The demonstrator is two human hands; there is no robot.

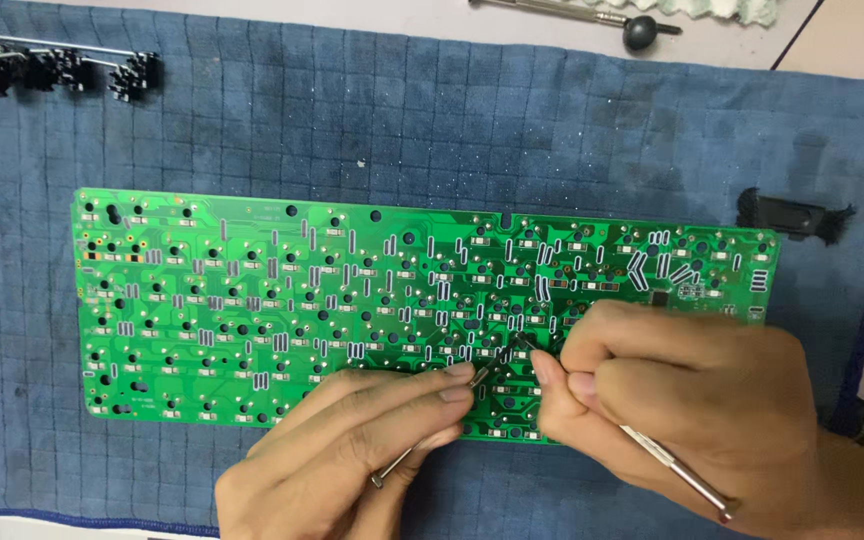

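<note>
Head view: on the blue cloth (372,110) lies the green circuit board (252,300); my left hand (352,450) pinches one thin metal tool (422,445), my right hand (692,400) grips another metal tool (677,468), tips meeting on the board's lower middle

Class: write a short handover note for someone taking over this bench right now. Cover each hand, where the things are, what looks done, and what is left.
Left hand: pinches a thin metal tool, tip on the green circuit board.
Right hand: grips a second metal tool, tip meeting the first near the board's lower middle.
The board lies flat on a blue cloth. Black parts sit at the cloth's far left, a black piece at the right, a screwdriver at the top.
Done: board bare, laid out.
Left: the spot under the tips; progress there cannot be told.
</note>
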